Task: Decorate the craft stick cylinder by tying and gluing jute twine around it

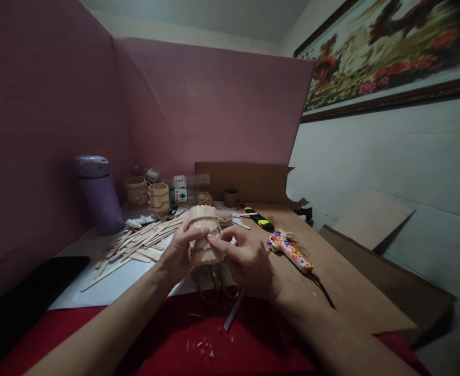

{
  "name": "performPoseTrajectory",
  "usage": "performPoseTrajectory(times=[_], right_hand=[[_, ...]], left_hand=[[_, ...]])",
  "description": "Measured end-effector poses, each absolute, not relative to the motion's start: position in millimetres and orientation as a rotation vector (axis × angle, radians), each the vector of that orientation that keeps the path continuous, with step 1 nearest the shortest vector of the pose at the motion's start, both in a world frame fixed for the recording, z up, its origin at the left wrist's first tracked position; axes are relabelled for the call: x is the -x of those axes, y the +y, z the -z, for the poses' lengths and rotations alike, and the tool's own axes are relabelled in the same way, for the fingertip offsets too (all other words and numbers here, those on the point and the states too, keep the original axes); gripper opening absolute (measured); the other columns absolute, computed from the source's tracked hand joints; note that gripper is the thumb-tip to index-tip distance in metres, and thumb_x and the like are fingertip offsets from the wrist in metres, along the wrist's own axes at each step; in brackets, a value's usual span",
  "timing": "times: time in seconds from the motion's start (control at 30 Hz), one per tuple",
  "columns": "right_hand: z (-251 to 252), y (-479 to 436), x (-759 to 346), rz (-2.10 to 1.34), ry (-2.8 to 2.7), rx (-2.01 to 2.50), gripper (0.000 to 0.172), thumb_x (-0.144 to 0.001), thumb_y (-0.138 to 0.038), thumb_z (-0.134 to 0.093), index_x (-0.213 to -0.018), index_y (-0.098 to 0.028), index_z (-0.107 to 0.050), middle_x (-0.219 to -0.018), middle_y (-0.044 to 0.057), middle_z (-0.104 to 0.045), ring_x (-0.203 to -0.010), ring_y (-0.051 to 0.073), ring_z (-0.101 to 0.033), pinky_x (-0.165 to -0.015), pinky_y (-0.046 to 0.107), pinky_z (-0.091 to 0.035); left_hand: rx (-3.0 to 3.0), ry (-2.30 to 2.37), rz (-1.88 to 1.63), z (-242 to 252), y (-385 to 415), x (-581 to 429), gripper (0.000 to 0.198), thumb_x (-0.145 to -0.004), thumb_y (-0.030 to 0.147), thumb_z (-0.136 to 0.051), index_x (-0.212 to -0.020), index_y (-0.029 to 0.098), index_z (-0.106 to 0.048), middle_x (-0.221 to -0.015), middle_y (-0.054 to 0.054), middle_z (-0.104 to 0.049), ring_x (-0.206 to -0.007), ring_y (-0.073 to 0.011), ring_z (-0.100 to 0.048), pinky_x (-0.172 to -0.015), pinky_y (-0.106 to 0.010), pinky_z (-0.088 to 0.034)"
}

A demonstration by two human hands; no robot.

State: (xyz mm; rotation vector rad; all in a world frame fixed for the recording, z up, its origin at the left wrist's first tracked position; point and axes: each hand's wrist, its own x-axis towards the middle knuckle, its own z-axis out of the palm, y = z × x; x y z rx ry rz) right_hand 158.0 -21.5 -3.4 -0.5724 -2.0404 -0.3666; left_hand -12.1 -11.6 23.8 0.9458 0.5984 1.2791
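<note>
A small cup covered in wooden craft sticks [203, 213] is tilted in front of me, with thin twine around it. My left hand [181, 248] grips it from the left, thumb across its side. Against the cup's right side, the thumb and forefinger of my right hand [248, 256] pinch together, apparently on the twine. What lies between those fingertips is mostly hidden. Loose loops of twine [210, 297] hang below the cup. A translucent glue stick [233, 312] lies on the red cloth [167, 339] near small pale scraps.
Many craft sticks [136, 243] lie scattered left. Behind are two stick-covered cups [159, 201] [136, 192], a twine ball [205, 199] and a small pot [231, 197]. A purple bottle [101, 201] stands left. A flower-patterned glue gun [290, 250] and a yellow-black cutter [258, 218] lie right.
</note>
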Motion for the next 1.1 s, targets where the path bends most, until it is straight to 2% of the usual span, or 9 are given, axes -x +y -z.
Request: performPoseTrajectory(times=[0.13, 0.37, 0.63, 0.8, 1.1], right_hand=[[3.6, -20.8, -159.2, 0.396, -2.049, 0.582, 0.032, -0.096, -0.016, -0.047, -0.122, -0.018, -0.066, -0.094, 0.009, -0.062, -0.082, 0.017, -0.059, -0.067, 0.030, -0.054], [3.0, -20.1, -160.2, 0.505, -2.050, 0.595, 0.035, -0.096, -0.012, -0.046, -0.125, -0.019, -0.065, -0.092, 0.008, -0.062, -0.081, 0.016, -0.058, -0.065, 0.029, -0.054], [7.2, -22.7, -159.6, 0.359, -1.981, 0.593, 0.043, -0.090, -0.007, -0.047, -0.129, -0.020, -0.061, -0.102, 0.009, -0.063, -0.092, 0.019, -0.062, -0.073, 0.031, -0.057], [5.9, -24.3, -158.3, 0.371, -1.987, 0.595, 0.035, -0.092, -0.009, -0.047, -0.122, -0.018, -0.065, -0.098, 0.010, -0.064, -0.090, 0.020, -0.062, -0.072, 0.033, -0.057], [4.4, -24.8, -156.9, 0.384, -2.020, 0.558, 0.036, -0.093, -0.010, -0.047, -0.125, -0.016, -0.061, -0.100, 0.011, -0.066, -0.089, 0.020, -0.063, -0.069, 0.033, -0.058]], left_hand=[[-0.938, 0.590, -1.268, -23.9, -12.4, 12.5, 0.046, -0.066, 0.012, -0.076, -0.110, 0.015, -0.061, -0.088, -0.006, -0.072, -0.070, -0.0183, -0.069, -0.061, -0.029, -0.060], [-0.926, 0.548, -1.241, -24.3, -14.7, 12.4, 0.052, -0.060, 0.012, -0.079, -0.109, 0.015, -0.061, -0.087, -0.007, -0.073, -0.070, -0.0214, -0.070, -0.057, -0.031, -0.060], [-0.951, 0.561, -1.276, -24.6, -12.5, 13.7, 0.058, -0.067, 0.013, -0.074, -0.122, 0.017, -0.057, -0.092, -0.007, -0.073, -0.070, -0.0202, -0.069, -0.060, -0.033, -0.062], [-0.948, 0.550, -1.274, -25.5, -13.7, 13.6, 0.062, -0.066, 0.012, -0.074, -0.125, 0.017, -0.056, -0.095, -0.008, -0.074, -0.071, -0.0197, -0.070, -0.062, -0.032, -0.062], [-0.923, 0.593, -1.302, -28.0, -15.6, 12.6, 0.053, -0.063, 0.010, -0.076, -0.114, 0.016, -0.061, -0.091, -0.006, -0.074, -0.069, -0.0198, -0.070, -0.063, -0.031, -0.061]])
